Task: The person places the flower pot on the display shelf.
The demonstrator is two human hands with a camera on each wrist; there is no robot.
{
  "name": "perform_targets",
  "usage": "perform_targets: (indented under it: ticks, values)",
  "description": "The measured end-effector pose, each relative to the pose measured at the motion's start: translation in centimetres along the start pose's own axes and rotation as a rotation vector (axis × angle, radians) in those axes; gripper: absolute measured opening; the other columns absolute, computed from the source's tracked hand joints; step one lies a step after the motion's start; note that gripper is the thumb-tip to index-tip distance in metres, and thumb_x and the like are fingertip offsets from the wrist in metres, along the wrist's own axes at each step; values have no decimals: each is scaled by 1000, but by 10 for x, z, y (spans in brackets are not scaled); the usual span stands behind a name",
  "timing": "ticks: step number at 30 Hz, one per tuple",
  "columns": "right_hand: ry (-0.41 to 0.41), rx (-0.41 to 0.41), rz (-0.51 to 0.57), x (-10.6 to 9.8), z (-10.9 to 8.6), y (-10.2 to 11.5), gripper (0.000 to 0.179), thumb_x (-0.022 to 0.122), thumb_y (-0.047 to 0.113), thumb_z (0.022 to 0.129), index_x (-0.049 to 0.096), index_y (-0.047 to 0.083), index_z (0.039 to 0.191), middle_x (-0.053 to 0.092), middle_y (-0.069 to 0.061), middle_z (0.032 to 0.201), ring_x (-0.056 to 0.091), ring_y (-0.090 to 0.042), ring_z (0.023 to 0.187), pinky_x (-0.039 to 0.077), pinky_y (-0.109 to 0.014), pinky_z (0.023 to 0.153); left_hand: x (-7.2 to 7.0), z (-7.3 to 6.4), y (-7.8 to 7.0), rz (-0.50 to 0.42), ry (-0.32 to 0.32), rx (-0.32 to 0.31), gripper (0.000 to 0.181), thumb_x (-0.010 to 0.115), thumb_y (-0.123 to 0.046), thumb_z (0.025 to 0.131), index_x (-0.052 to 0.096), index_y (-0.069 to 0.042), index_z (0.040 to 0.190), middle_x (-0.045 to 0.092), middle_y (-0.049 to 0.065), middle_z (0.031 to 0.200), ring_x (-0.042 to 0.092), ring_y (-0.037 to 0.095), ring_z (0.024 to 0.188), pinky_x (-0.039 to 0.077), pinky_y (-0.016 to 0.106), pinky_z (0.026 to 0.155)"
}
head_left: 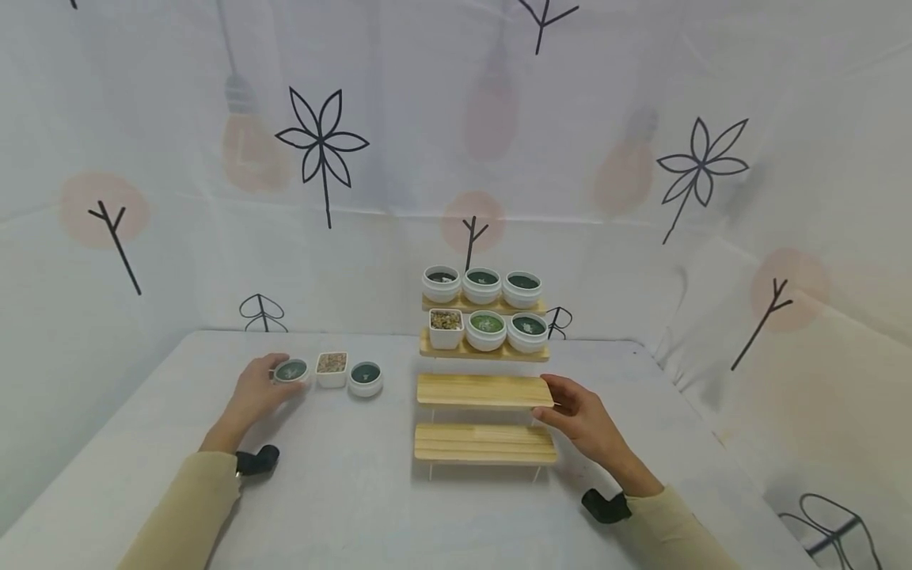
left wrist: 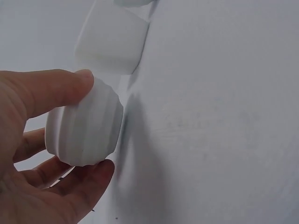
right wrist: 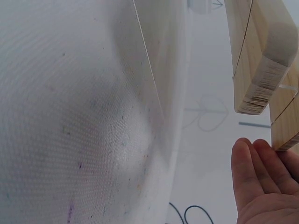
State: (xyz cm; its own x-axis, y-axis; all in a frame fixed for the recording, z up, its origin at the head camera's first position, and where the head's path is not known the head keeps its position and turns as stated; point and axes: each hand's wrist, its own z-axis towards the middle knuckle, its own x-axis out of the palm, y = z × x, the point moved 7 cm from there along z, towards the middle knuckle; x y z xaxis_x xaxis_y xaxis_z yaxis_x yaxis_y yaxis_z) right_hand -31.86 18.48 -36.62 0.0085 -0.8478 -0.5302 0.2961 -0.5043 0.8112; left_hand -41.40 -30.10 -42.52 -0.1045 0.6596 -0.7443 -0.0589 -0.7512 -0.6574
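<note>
My left hand (head_left: 254,396) grips a small white round cup (head_left: 291,370) with dark green contents, thumb on one side and fingers on the other. In the left wrist view this cup's ribbed wall (left wrist: 88,126) is tilted, close over the table. Just right of it stand a square white cup (head_left: 332,370) with a speckled filling and a round dark green one (head_left: 366,380). At the tiered wooden stand, my right hand (head_left: 586,419) holds the right end of the second shelf from the bottom (head_left: 484,390). Its fingers (right wrist: 268,163) reach that board's end in the right wrist view.
Three round cups stand on the top shelf (head_left: 484,305). The shelf below (head_left: 484,352) carries a square cup (head_left: 446,328) and two round ones. The bottom shelf (head_left: 484,443) is nearest me on the white table (head_left: 321,491). A printed white cloth (head_left: 399,158) hangs behind.
</note>
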Motion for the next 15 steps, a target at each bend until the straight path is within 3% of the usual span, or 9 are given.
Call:
perform_targets:
  ticks: [10, 15]
  values:
    - [-1, -6, 6, 0, -1, 2, 60, 71, 15, 87, 45, -6, 136, 55, -24, 128, 56, -37, 115, 48, -47, 94, -11, -5, -12, -37, -35, 34, 74, 70, -30, 84, 36, 4, 141, 37, 31, 136, 41, 46, 119, 42, 58, 94]
    - [3, 4, 7, 0, -1, -1, 60, 71, 18, 87, 45, -5, 136, 55, -24, 128, 56, -35, 115, 49, -45, 94, -16, -7, -32, -65, -66, 91, 73, 71, -29, 84, 38, 3, 140, 39, 28, 136, 43, 44, 119, 43, 57, 94]
